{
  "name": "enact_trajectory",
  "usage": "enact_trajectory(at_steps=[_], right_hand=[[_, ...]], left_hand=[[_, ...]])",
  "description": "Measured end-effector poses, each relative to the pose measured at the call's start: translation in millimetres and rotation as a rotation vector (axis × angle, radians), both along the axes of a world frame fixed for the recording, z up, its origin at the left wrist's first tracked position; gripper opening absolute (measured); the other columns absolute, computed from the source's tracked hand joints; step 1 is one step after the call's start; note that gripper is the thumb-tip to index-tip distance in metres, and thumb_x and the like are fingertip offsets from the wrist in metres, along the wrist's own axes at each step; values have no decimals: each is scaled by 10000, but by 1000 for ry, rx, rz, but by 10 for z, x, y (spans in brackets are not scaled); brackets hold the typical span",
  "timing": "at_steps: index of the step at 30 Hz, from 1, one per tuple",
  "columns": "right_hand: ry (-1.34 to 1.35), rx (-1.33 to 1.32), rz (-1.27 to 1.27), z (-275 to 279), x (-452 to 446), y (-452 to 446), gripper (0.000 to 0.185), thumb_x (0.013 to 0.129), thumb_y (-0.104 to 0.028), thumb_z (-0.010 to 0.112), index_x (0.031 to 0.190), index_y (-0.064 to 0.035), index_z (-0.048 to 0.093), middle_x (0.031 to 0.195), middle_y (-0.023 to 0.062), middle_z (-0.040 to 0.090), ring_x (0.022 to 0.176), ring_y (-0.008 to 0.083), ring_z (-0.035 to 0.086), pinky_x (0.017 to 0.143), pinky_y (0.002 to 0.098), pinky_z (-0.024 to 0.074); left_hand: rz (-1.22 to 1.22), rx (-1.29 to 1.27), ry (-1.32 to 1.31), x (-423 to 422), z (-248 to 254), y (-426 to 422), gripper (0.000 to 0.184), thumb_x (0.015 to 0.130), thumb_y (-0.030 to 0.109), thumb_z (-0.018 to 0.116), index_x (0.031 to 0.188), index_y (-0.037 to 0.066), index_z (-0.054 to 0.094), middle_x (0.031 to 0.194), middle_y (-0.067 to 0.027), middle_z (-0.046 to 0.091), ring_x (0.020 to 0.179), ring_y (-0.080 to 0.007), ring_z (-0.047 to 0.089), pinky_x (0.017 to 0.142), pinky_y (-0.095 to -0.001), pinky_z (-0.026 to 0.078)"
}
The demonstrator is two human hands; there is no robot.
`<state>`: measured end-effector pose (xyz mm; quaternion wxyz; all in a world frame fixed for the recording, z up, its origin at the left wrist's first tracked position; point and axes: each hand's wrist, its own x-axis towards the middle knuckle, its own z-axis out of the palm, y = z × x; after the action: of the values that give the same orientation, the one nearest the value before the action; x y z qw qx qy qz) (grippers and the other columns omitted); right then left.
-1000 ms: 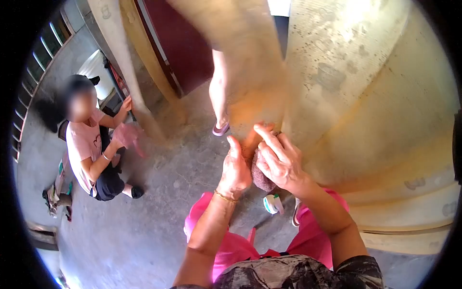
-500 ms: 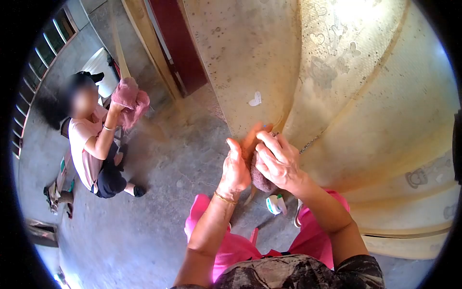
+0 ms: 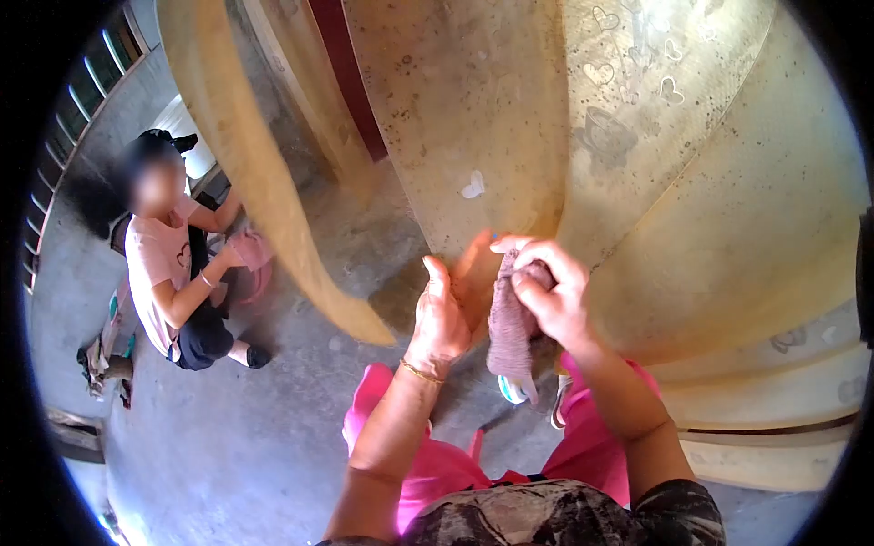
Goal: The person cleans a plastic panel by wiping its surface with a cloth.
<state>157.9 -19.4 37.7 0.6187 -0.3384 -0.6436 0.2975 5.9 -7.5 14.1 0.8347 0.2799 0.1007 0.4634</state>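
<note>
A large translucent, yellowish plastic sheet (image 3: 473,109), printed with hearts, hangs in front of me with dark specks on it. My left hand (image 3: 442,318) is at its lower edge, thumb raised and apart. The stretched fingers lie behind the sheet and show orange through it. A mauve cloth (image 3: 508,328) is bunched in my right hand (image 3: 557,289), its loose end hanging down. The right fingertips are close to the left fingers, at the sheet's edge. Whether the cloth touches the sheet I cannot tell.
At the left another person (image 3: 164,264) sits low, holding a pink cloth (image 3: 250,250) beside a curling flap of sheet (image 3: 264,200). A white bucket (image 3: 196,159) stands behind them. A small white-and-blue object (image 3: 512,391) is on the concrete floor (image 3: 264,437) near my feet.
My right hand has shifted slightly right and the cloth now hangs lower. A flap of sheet has swung into view on the left. The other person's pink cloth has dropped lower.
</note>
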Motion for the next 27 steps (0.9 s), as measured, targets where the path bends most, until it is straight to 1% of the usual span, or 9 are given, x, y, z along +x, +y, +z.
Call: enact_trajectory(at_steps=[4,6,8,12,15,18,21,24,27], right_hand=[[551,-388,348,10,182,109,127,849,14,561,963,-32,528,1151,200,633,957,190,613,852,303,507],[625,-406,366,-101,210,182,105,870,-4,562,971,-25,544,1142,211,629,945,228,627,833,331,533],[919,-497,676,-151,223,231,115,890,-14,553,1004,-13,561,1138,221,624,932,273,640,793,374,565],[1061,-529,730,-131,158,210,106,921,-35,538,1010,-4,587,1140,211,622,907,286,649,755,401,584],[1030,-609,675,-132,169,214,103,914,-33,561,1010,-8,588,1126,177,628,905,265,646,769,384,577],[981,-674,592,-97,150,190,125,894,-20,590,1018,-13,581,1083,141,631,899,245,642,772,363,570],[887,-669,561,-5,100,159,170,854,16,631,1005,-28,569,989,87,624,877,213,632,758,331,557],[776,-658,505,23,81,144,184,853,29,602,997,-45,516,954,71,575,867,201,607,746,330,545],[841,-691,552,80,41,108,208,822,72,627,956,-67,549,936,65,608,854,190,618,739,307,540]], left_hand=[[52,29,84,11,-1,56,930,862,752,292,1496,72,263,1539,-132,279,1417,-288,270,1163,-452,211],[79,58,80,31,-44,99,932,862,747,306,1476,46,300,1525,-135,311,1407,-292,295,1161,-449,219],[177,84,162,23,-60,127,922,885,726,306,1433,-14,353,1487,-161,368,1386,-297,333,1157,-447,233],[326,238,306,0,-97,127,849,941,652,304,1375,-71,409,1430,-193,434,1349,-303,388,1144,-442,262],[484,369,370,7,-84,125,604,1015,442,385,1311,-72,503,1332,-144,552,1253,-213,490,1089,-349,338],[490,353,424,17,-3,112,632,1026,449,326,1296,-97,495,1318,-196,546,1238,-278,512,1085,-402,363],[428,272,281,10,64,86,575,1019,393,409,1294,-105,498,1332,-176,535,1247,-226,490,1083,-362,353],[407,272,268,-2,34,104,567,1021,377,412,1283,-118,498,1334,-186,526,1241,-230,493,1080,-365,360],[410,283,256,0,59,96,551,1027,371,398,1279,-107,509,1315,-173,544,1224,-227,507,1066,-361,377]])
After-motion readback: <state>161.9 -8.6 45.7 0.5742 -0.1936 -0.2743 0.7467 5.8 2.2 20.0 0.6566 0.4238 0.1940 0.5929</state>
